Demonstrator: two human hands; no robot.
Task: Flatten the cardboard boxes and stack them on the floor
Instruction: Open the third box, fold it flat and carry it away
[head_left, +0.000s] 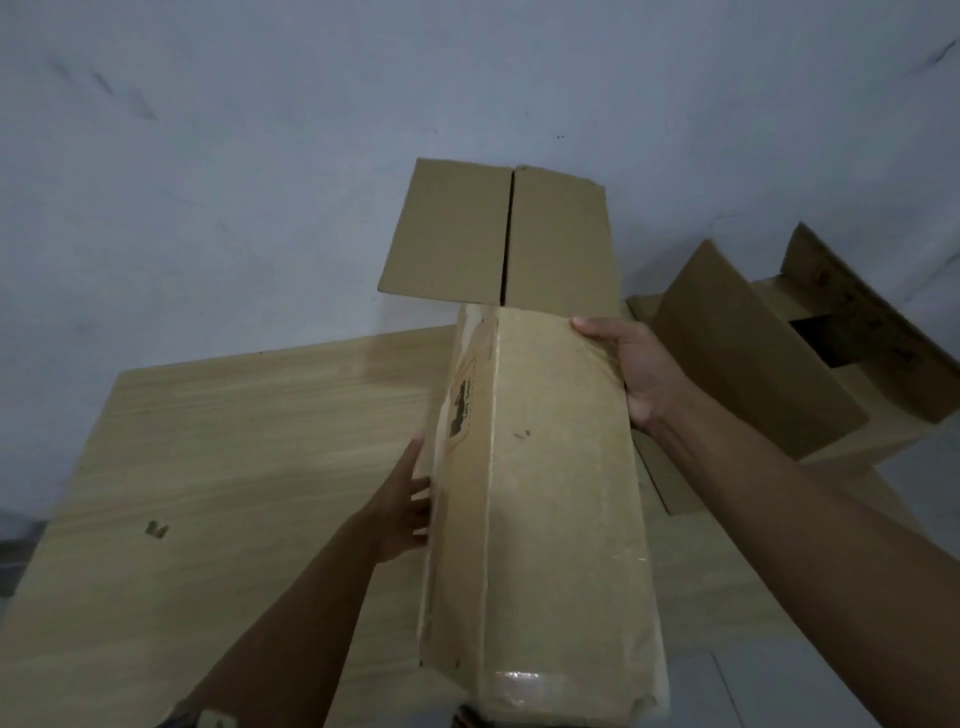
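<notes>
Right now I am holding the tall cardboard box (540, 493) up over the wooden desk (234, 467), and it is only partly collapsed: its far flaps (498, 234) are standing open toward the wall (260, 156), while its body is still showing two broad faces meeting at a ridge, so it is not yet flat. My right hand (634, 374) is curling around the box's far right edge, thumb lying on the top face and fingers hidden behind, so it is gripping the cardboard. My left hand (405, 509) is pressing against the box's left side with fingers spread and mostly open, steadying rather than clutching. Just right of the held box, another open box (769, 353) is sitting with its flaps up, apparently unflattened, and a flat sheet of cardboard (670, 483) is lying beneath it; I cannot tell whether that sheet is a finished box. No stack on the floor is showing in this view, so I am judging the job as early: this box needs squashing, the neighbour too, and the stacking remains.
</notes>
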